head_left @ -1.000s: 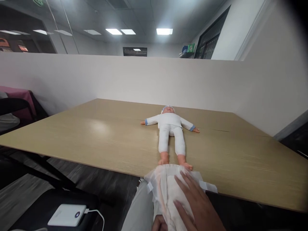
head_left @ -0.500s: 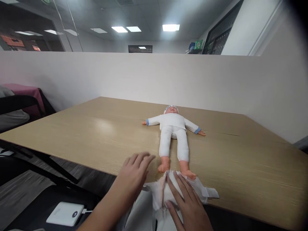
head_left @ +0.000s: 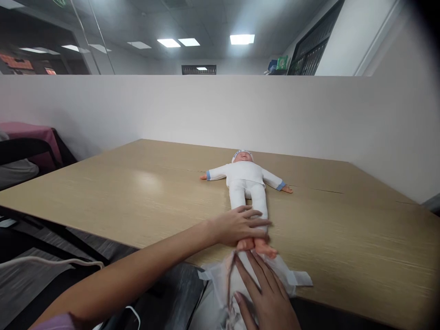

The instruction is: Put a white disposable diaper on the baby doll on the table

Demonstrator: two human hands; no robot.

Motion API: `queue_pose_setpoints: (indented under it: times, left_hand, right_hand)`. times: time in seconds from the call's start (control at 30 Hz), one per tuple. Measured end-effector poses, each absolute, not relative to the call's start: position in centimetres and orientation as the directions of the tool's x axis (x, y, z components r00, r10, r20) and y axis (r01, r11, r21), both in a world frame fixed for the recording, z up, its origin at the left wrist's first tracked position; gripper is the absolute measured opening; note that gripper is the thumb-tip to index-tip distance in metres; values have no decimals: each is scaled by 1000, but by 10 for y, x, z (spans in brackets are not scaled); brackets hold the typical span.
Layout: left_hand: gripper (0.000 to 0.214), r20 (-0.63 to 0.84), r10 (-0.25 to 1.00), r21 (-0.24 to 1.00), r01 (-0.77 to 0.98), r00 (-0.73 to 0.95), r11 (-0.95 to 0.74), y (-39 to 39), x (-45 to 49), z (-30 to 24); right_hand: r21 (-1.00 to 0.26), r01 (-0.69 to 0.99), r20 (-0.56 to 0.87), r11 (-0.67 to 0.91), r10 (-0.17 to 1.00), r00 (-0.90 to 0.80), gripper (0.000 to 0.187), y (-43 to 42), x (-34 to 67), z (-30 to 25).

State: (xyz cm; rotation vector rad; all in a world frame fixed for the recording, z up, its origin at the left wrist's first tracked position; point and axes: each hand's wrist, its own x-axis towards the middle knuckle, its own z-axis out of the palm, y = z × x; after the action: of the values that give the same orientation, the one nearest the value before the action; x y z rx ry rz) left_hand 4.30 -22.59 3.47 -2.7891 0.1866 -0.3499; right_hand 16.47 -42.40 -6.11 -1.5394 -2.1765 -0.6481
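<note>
On the table [head_left: 154, 206], lying flat on its back, a doll [head_left: 244, 176], with head at the far side, arms stretched out wide and bare feet toward the near edge. Dressed in white top and trousers, with blue cuffs and a white cap with dark markings. Lower legs partly hidden. Near the feet, at the table's near edge, a crinkled white diaper [head_left: 235, 280], partly covered, with side tabs sticking out.

The table [head_left: 144, 206] looks glossy wood, the white outfit [head_left: 245, 173] matt cloth, the diaper [head_left: 219, 276] papery
</note>
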Motion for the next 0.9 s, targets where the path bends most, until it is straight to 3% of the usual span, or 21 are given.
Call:
queue_pose_setpoints:
  times: [0.07,0.2,0.43,0.57,0.67,0.9]
  left_hand:
    - [31,261,-198,-319,-109,945,-941,-228,50,36]
    - [29,298,-193,-209,-134,935,-969,-227,58,52]
    - [34,441,75,414,-129,894,-901,-199,65,127]
    - [41,461,253,644,-124,851,-755,-183,70,159]
    - [44,473,310,692,-130,824,-710,-174,71,170]
    - [38,554,325,671,-180,766,-719,-162,73,168]
  right_hand:
    - [135,946,574,296,755,-318,66,-423,167,-58]
    - [110,934,561,340,754,-341,64,-422,179,-48]
    - [17,952,384,306,877,-288,64,-400,209,-32]
    - [-73,959,271,275,930,-247,59,-370,211,-27]
    - [-125,954,248,272,940,-236,55,-342,209,-27]
    - [-124,970,281,209,945,-168,55,-238,214,-38]
